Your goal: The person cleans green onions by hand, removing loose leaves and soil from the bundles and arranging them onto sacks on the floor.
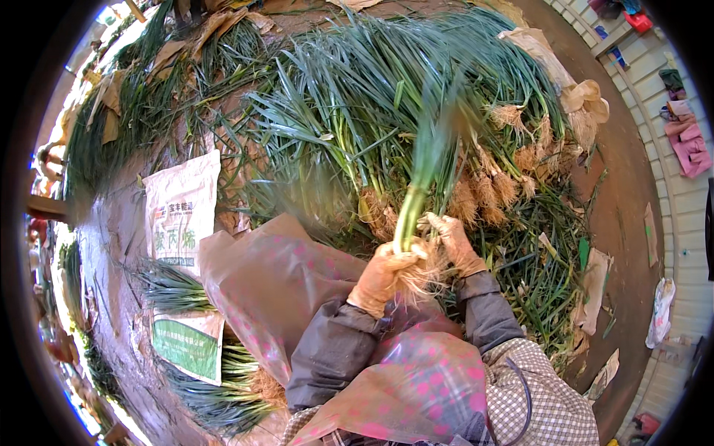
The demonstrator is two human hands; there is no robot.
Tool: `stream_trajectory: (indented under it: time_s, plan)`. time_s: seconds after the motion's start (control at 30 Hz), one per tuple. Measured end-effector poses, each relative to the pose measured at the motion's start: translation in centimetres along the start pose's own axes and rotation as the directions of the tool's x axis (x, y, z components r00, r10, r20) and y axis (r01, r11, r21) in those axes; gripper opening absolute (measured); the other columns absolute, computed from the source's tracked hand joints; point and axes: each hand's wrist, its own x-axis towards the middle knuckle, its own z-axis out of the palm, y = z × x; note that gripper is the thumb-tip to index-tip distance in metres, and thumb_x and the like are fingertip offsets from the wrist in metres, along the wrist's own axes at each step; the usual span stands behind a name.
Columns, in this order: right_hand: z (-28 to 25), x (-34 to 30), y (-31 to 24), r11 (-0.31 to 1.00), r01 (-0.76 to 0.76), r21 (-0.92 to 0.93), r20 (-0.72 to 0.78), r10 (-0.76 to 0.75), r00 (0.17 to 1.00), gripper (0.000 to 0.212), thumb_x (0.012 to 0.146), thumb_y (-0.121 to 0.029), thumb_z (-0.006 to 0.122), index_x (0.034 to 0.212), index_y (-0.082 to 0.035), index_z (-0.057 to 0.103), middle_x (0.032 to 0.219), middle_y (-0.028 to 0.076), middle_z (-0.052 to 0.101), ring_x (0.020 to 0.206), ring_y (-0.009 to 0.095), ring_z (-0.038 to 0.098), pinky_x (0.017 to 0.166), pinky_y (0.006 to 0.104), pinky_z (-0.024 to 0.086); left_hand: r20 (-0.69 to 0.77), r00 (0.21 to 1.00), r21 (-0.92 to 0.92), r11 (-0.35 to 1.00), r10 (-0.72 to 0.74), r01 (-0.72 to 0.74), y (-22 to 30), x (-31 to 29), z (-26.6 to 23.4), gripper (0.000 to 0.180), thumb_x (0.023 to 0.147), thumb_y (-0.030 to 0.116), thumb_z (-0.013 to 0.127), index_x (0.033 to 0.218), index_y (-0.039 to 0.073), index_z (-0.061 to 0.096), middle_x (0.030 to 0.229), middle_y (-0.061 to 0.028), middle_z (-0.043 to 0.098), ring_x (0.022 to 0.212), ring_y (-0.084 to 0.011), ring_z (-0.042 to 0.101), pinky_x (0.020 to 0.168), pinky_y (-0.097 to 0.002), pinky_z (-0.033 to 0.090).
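My left hand (383, 276), in a soiled tan glove, is wrapped round the white lower stalks of a small bunch of green onions (411, 212). Its stringy roots (422, 275) spill out beside the fingers, and its leaves point away from me, smeared by motion. My right hand (455, 244), gloved alike, is closed with its fingertips at the right side of the stalks, just above the roots. What those fingertips pinch is too small to make out. Ahead lies a big heap of green onions (349, 97), with clumps of pale roots (483, 197) facing me.
Loose trimmed leaves (532, 275) cover the ground at right. A translucent pink-dotted plastic apron (401, 386) covers my lap. At left lie printed white sacks (182, 208) and bundled green onions (230, 386). A pale ribbed wall (669, 223) stands at far right.
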Motion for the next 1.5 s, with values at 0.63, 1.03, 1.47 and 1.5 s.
stream_trajectory:
  time_s: [0.63, 1.03, 1.47, 1.5]
  plan:
    - [0.8, 0.9, -3.2, 0.358, 0.201, -0.912, 0.113, -0.252, 0.961, 0.024, 0.089, -0.027, 0.057, 0.095, -0.004, 0.063, 0.082, 0.012, 0.067, 0.07, 0.027, 0.066, 0.061, 0.0382, 0.051, -0.185, 0.983, -0.063, 0.998, -0.016, 0.005, -4.0, 1.5, 0.0, 0.03, 0.09, 0.003, 0.058, 0.119, -0.003, 0.056, 0.094, -0.0058, 0.063, 0.081, -0.0157, 0.065, 0.069, -0.0273, 0.056]
    - [4.6, 1.1, -4.3, 0.065, 0.237, -0.969, 0.15, -0.604, 0.783, 0.015, 0.08, -0.019, 0.057, 0.07, -0.01, 0.064, 0.059, 0.011, 0.06, 0.053, 0.032, 0.061, 0.047, 0.0415, 0.045, -0.338, 0.93, -0.043, 0.985, 0.143, -0.167, -4.5, 2.5, -0.4, 0.022, 0.088, 0.001, 0.059, 0.109, -0.003, 0.06, 0.092, -0.0035, 0.063, 0.078, -0.0129, 0.061, 0.07, -0.0259, 0.052]
    - [2.8, -2.8, -1.6, 0.16, 0.66, -0.734, 0.518, -0.496, 0.697, 0.023, 0.083, -0.025, 0.065, 0.067, -0.011, 0.058, 0.054, 0.001, 0.051, 0.047, 0.017, 0.05, 0.042, 0.0312, 0.039, -0.448, 0.806, 0.104, 0.918, 0.386, -0.382, -6.0, 7.1, -3.8, 0.006, 0.087, 0.013, 0.064, 0.089, 0.009, 0.06, 0.069, 0.0038, 0.054, 0.062, -0.0086, 0.051, 0.055, -0.0267, 0.042]
    - [3.4, -3.0, -3.0, 0.448, 0.523, -0.725, 0.356, -0.407, 0.841, 0.024, 0.084, -0.025, 0.064, 0.068, -0.01, 0.058, 0.055, 0.001, 0.051, 0.047, 0.016, 0.05, 0.042, 0.0307, 0.039, -0.446, 0.879, -0.23, 0.927, 0.17, -0.296, -4.9, 6.6, -2.9, 0.008, 0.087, 0.011, 0.064, 0.092, 0.007, 0.059, 0.07, 0.0024, 0.055, 0.064, -0.0103, 0.054, 0.055, -0.0259, 0.044]
